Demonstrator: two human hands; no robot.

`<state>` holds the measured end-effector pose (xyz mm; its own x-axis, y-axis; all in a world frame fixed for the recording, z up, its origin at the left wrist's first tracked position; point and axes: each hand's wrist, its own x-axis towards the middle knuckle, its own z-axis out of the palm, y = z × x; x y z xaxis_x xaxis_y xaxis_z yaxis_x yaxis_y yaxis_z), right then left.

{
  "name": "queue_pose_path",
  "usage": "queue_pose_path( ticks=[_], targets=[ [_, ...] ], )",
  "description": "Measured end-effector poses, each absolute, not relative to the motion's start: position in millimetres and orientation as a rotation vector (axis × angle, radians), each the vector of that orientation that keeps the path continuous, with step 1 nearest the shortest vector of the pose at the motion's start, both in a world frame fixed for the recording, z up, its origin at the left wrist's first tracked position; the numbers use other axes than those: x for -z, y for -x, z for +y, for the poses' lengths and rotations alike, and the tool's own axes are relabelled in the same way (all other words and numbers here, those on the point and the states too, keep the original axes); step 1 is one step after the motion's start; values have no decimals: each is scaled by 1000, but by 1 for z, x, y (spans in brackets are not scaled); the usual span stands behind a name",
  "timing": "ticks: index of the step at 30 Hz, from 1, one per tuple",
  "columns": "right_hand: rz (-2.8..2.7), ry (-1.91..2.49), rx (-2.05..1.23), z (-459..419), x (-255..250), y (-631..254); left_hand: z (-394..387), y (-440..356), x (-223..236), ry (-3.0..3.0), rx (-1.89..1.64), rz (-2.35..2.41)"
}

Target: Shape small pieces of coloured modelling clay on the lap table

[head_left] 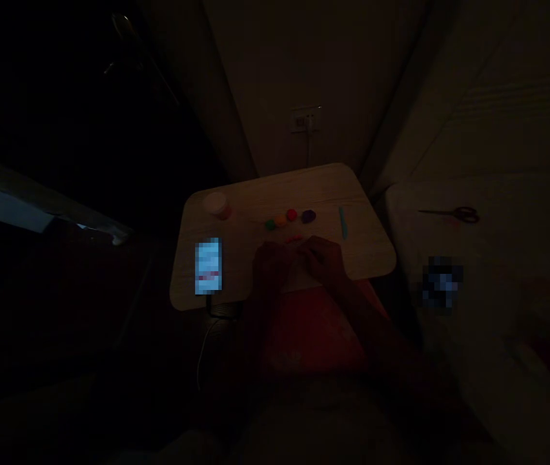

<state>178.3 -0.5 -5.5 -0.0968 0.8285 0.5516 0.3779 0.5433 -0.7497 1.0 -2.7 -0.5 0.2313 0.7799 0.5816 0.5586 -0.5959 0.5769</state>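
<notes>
The scene is very dark. My left hand [271, 261] rests near the table's front edge, its fingers curled inward. Opposite it, my right hand [324, 257] reaches in with bent fingers pressed together. What either hand holds is too dim to make out. Small pinkish-red bits [294, 238] lie just beyond the fingertips. Behind them sit small lumps that look like modelling clay: a green lump [270, 225], an orange lump [281, 221], a red ball [291, 214] and a purple lump [308, 216]. A light-blue flat tool [343, 223] lies right of my right hand.
The small wooden table [372, 248] also carries a pale-lidded tub [217, 205] and a lit phone [208, 266]. Scissors [463, 214] and a blurred-out object [442, 282] lie on the pale surface at right. A wall socket [305, 121] with a cord is behind.
</notes>
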Motion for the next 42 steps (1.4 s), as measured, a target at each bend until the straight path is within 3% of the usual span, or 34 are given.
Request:
queue_pose_path(
  ticks=[14, 42],
  targets=[
    [-1663, 1007, -508, 0, 6, -179, 3, -1, 2, -2069, -1423, 1269],
    [-1665, 1050, -490, -4, 4, -181, -3, -4, 4, -1967, -1326, 1204]
  ],
)
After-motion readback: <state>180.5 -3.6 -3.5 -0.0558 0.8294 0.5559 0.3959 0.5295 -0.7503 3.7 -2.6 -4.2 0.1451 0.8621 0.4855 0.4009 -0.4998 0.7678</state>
